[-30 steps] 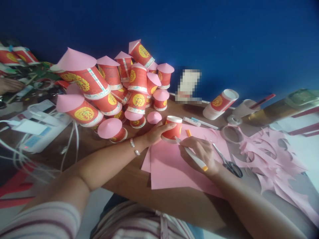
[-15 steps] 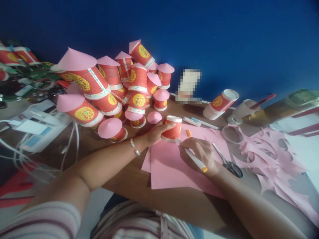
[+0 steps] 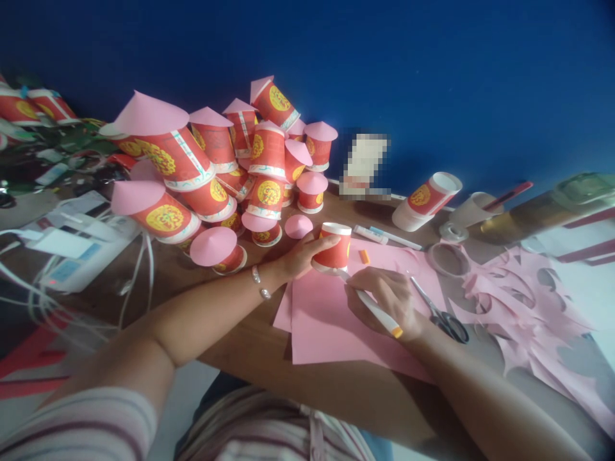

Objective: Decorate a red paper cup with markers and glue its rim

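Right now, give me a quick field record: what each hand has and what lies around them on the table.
left hand: grips the side of a red paper cup standing on the pink sheet
right hand: holds a white pen, tip at the cup's base
right of right hand: scissors lying flat, then pink scraps
behind left hand: pile of red cups with pink cone tops
far side: another red cup on its side, tape ring
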Tool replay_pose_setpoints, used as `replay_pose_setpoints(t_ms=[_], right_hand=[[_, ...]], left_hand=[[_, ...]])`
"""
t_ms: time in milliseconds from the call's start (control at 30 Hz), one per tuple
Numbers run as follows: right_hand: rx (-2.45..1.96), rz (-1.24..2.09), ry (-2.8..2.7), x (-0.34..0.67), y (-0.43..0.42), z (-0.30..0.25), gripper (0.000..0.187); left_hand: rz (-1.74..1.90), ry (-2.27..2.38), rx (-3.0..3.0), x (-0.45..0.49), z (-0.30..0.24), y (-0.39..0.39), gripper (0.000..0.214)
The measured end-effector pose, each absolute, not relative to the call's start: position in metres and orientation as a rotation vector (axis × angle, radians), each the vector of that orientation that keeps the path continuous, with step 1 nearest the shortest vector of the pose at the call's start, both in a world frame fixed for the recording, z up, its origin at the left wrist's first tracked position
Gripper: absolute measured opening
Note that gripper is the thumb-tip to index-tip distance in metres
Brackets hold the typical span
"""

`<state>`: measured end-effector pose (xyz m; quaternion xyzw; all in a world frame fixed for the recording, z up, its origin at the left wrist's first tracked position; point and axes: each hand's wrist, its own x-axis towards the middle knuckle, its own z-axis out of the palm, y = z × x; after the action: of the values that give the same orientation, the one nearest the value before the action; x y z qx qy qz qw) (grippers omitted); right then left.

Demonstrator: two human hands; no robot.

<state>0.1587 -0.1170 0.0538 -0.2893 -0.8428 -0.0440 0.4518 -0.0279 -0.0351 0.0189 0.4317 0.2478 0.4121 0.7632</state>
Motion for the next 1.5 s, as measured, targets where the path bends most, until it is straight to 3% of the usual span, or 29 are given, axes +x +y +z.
replay_pose_setpoints(t_ms=[1500], right_hand=[[-0.744,-0.172,-2.074,0.161,-0.113,0.049,0.016]], left_hand=[[0.835,0.533,1.023,-0.031,0.015,-0.034,0.039]])
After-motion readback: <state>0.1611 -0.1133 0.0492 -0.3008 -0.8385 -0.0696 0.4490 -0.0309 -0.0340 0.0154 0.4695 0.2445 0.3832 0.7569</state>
